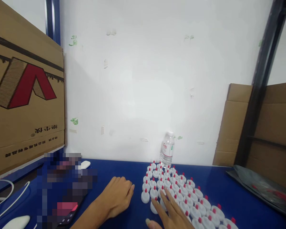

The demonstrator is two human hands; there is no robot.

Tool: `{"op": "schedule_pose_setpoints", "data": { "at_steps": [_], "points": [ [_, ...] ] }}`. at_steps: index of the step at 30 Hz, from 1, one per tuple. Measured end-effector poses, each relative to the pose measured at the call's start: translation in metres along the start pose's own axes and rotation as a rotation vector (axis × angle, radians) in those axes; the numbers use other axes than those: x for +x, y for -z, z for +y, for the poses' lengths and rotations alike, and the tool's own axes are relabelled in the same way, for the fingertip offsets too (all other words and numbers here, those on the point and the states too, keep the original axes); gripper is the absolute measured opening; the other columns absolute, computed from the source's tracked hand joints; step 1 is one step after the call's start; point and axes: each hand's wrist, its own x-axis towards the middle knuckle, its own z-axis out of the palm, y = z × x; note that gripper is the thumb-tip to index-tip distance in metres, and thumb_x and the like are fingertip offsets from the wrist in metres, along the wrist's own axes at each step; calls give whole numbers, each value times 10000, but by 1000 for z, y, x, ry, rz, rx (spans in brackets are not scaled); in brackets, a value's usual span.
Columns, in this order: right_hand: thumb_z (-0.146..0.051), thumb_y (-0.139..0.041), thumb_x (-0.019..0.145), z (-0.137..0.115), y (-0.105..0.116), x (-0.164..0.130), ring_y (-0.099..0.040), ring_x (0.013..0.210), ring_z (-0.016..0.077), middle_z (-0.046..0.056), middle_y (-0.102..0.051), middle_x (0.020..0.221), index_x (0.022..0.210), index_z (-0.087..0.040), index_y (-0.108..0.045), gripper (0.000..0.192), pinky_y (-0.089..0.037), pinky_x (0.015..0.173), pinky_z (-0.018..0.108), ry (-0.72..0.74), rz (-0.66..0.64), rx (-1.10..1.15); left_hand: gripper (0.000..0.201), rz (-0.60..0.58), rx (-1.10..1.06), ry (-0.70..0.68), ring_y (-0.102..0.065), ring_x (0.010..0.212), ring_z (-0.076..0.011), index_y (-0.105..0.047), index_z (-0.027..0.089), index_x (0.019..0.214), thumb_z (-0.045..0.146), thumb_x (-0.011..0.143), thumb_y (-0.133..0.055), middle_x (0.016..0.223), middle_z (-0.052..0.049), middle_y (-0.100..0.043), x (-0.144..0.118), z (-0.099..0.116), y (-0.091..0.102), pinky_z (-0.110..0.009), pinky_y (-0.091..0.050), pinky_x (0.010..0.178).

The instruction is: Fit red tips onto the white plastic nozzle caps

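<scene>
right hand (171,211) spread flat, holding nothing — fingertips (163,191) touching white, red-tipped caps (181,190) in neat rows.

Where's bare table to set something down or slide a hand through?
Free: blue table between the left hand and the wall, and right of the white caps up to the dark bags. Crowded: the cap rows under the right hand, by the water bottle.

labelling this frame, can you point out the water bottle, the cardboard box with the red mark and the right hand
water bottle (167,149): head view, on its label.
cardboard box (26,95): head view, on its printed side, by the red mark.
right hand (173,213): head view, on the back of the hand, fingers spread over the white caps (181,187).
</scene>
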Motion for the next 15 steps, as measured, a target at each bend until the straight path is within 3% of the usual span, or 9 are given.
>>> {"op": "schedule_pose_setpoints", "data": {
  "at_steps": [4,9,15],
  "points": [
    [-577,-602,918,-4,-10,-7,-721,1062,271,19,-778,1112,1195,-313,-735,406,-605,812,289,-30,13,78,493,40,15,5,-684,876,-334,-681,182,873,262,1052,-228,895,-131,-728,0,3,4,-456,-447,765],
    [-567,-512,973,-3,-1,-1,-732,1022,233,-16,-784,1089,1198,-349,-724,378,-578,812,275,-23,52,63,497,94,13,1,-669,808,-287,-640,206,845,284,1067,-202,857,-96,-718,1,8,6,-390,-387,705],
    [-560,-517,968,-7,-1,-2,-746,949,207,-29,-787,1065,1201,-364,-711,360,-575,792,255,2,40,25,441,154,-39,-149,-628,719,-228,-572,226,804,306,1072,-231,791,-34,-689,-5,18,5,-342,-303,642]
  ]
}}
